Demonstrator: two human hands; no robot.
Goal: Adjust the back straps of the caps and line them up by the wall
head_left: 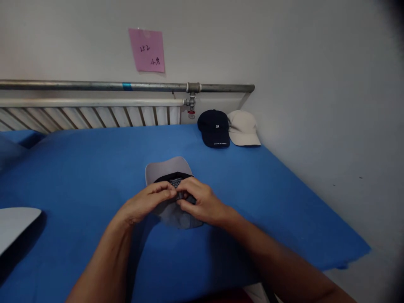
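Observation:
A grey baseball cap [168, 168] lies on the blue table with its brim away from me and its dark inside band and printed label showing. My left hand [154, 198] is closed at the cap's left side, thumb and fingers pinched near the opening. From the right, my right hand [202, 200] grips the cap's back edge, its fingers curled over the rim and its thumb below. Both sets of fingertips almost meet at the middle of the cap. The exact part they pinch is partly hidden.
A navy cap [214, 128] and a beige cap [243, 128] sit side by side at the table's back right corner. A white curved object [15, 223] juts in at left. Behind the blue table [268, 202] run a radiator [104, 117] and a pipe [94, 86].

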